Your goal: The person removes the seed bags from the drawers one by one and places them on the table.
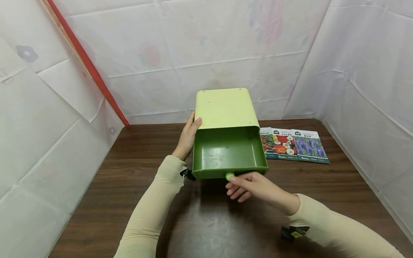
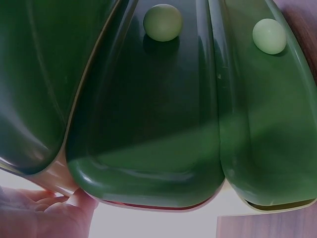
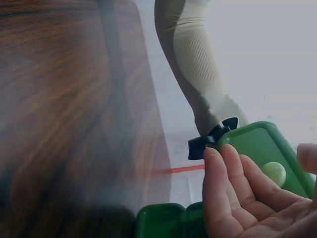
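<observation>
1. Cream cloth sleeves [image 1: 151, 211] are nearest.
2. Right hand [image 1: 255, 188]: loose fingers, by the round light-green knob [image 1: 229, 176] of the pulled-out green plastic drawer [image 1: 214, 156].
3. Left hand [image 1: 185, 138]: fingers straight, touching the pale-yellow box [image 1: 226, 107] on the brown table [image 1: 135, 172].

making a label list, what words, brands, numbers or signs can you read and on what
"薰衣草", seemingly: rightmost flower packet
"多年生…", seemingly, rest blurred: middle packet
"…凤仙花", seemingly, partly hidden: left packet
"Bei…", rest blurred: foot of the middle and rightmost packets
Other packet print: too small to read
Green drawer unit: no lettering visible
</observation>
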Tool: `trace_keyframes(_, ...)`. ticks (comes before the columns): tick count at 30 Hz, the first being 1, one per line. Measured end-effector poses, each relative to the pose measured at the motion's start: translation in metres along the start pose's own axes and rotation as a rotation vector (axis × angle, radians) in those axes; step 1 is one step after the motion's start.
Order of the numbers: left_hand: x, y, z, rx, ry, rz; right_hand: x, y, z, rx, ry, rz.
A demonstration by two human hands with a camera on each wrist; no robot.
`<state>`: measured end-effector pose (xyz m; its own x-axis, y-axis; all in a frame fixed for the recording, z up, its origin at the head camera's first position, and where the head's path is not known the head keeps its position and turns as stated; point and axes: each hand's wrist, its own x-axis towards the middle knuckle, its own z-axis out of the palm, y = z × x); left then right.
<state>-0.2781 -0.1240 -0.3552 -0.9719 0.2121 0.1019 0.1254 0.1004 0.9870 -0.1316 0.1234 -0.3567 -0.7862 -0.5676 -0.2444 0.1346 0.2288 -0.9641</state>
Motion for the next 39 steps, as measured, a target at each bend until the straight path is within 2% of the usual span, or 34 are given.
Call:
trace_keyframes(8, -0.016, 0.027, 0.004, 0.024, -0.014, -0.017, 0.006, 0.010, 0.008, 0.183, 0.045, 0.008)
trace_keyframes(11, -0.018, 0.031, 0.005, 0.036, -0.012, -0.015, 0.007, 0.012, 0.012, 0.278, 0.068, 0.020)
trace_keyframes(15, -0.012, 0.022, 0.003, 0.034, -0.010, -0.015, 0.006, 0.012, 0.015, 0.372, 0.071, 0.032)
trace_keyframes(19, -0.002, 0.005, 0.000, 0.026, -0.005, -0.010, 0.007, 0.011, 0.015, 0.432, 0.054, 0.042)
trace_keyframes(22, 0.000, 0.000, 0.000, 0.019, 0.002, -0.001, 0.007, 0.010, 0.014, 0.470, 0.034, 0.043)
trace_keyframes(28, 0.001, -0.003, 0.000, 0.003, 0.013, 0.007, 0.008, 0.011, 0.012, 0.517, 0.009, 0.032)
trace_keyframes(33, 0.001, -0.002, 0.000, 0.012, 0.011, 0.010, 0.009, 0.010, 0.011, 0.512, 0.029, 0.021)
trace_keyframes(39, 0.003, 0.000, -0.002, 0.022, -0.001, -0.029, 0.012, 0.006, 0.009, 0.506, 0.063, 0.013)
